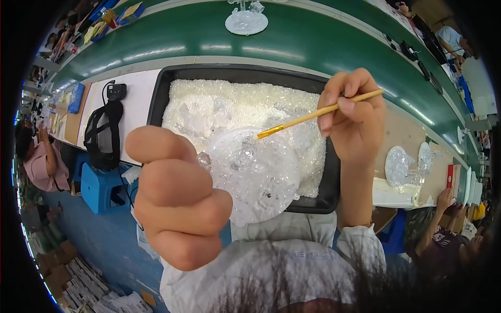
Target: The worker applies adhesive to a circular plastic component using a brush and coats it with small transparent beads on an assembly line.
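Mid-job: left hand (175, 201) clamped on clear disc (255, 175) over near edge of tray (156, 99), right hand (352, 117) pinching brush (318, 112) tip-down on it; finished-looking discs (399, 164) at right, tabletop.

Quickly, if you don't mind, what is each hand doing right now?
Left hand: closed on the clear round glass piece.
Right hand: closed on the thin wooden brush.
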The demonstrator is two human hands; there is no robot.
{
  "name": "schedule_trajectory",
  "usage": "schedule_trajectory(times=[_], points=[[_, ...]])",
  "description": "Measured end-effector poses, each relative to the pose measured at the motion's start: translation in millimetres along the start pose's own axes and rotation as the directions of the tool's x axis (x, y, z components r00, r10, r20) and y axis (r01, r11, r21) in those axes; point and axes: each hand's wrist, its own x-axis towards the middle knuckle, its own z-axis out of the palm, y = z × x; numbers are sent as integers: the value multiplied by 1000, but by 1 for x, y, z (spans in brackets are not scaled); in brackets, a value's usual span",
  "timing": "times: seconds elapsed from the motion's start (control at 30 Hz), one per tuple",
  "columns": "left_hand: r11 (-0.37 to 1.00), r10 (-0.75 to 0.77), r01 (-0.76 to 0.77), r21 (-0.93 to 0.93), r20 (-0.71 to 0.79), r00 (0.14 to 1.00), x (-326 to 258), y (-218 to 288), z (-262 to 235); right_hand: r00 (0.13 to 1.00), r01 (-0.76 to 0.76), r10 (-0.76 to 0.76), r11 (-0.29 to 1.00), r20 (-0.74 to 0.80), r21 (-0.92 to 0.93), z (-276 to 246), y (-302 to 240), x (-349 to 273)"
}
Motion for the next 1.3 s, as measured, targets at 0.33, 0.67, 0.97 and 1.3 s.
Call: schedule_trajectory(times=[0.33, 0.67, 0.97, 1.3], points=[[998, -48, 40, -49, -177, 983, -1, -4, 4, 998, -50, 52, 991, -19, 121, -9, 5, 1], [996, -82, 82, -17, -406, 910, 0, -10, 18, 991, 131, -124, 971, -45, 200, -19, -4, -10], [991, -134, 132, -24, -222, 966, -1, -18, 7, 943, 332, -328, 919, -54, 215, -16, -19, -35], [946, -324, 287, -150, -431, 842, -2, -29, 6, 923, 380, -380, 925, -68, -11, 6, -20, -62]])
